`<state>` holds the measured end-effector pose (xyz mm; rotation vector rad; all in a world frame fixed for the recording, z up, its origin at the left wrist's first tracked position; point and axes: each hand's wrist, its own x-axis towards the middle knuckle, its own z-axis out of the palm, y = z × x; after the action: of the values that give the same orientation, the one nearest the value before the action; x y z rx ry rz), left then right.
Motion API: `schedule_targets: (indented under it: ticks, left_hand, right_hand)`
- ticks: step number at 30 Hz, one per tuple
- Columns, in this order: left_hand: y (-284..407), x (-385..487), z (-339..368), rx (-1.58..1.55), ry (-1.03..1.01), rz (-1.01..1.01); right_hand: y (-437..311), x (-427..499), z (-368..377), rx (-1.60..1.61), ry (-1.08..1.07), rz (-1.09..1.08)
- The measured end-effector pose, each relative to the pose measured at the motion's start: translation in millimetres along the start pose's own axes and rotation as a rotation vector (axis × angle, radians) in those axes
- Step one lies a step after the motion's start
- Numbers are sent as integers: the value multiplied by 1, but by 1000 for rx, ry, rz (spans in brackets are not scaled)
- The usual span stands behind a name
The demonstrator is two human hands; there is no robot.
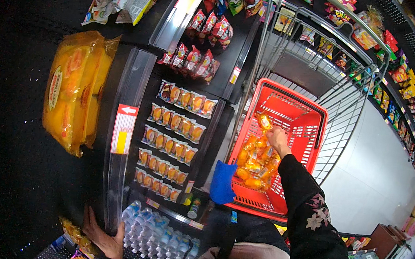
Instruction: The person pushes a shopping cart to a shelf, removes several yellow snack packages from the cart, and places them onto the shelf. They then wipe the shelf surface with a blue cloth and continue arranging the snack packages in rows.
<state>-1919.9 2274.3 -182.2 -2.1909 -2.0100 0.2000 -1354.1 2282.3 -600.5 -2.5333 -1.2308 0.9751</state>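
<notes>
My right hand (278,139) reaches into a red plastic shopping basket (308,139) and pinches a small yellow-orange wrapped snack packet (265,121). Below it, several similar orange packets (262,157) lie loosely piled on the basket's floor. The basket sits in a metal wire shopping cart (338,144). At the lower left, my left hand (104,234) rests against the shelf's front edge, thumb apart from the fingers, with nothing visible in its grasp. Above that hand, a large clear bag of yellow packaged food (75,91) stands on the dark shelf (15,169).
Rows of wrapped cakes (172,137) and red snack packs (196,63) fill the lower shelves. Bottled water (157,235) stands below them. A blue cloth-like piece (223,183) covers the basket's near left corner. More snack shelves (387,100) line the far side.
</notes>
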Motion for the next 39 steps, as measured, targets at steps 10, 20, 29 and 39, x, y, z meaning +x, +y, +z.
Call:
schedule_targets:
  ticks: [10, 20, 29, 39]
  left_hand:
    - [-2, 0, 3, -7, 33, 19]
    - [-9, -1, 3, 5, -7, 20]
    - [7, 5, -5, -69, 20, 14]
    - [11, 11, -24, -199, 105, 70]
  right_hand:
    - [43, 51, 42, -295, -244, -105]
    - [26, 16, -3, -65, 141, -101]
    - [-20, -78, -79, 567, 44, -25]
    - [-165, -206, -172, 963, -259, -405]
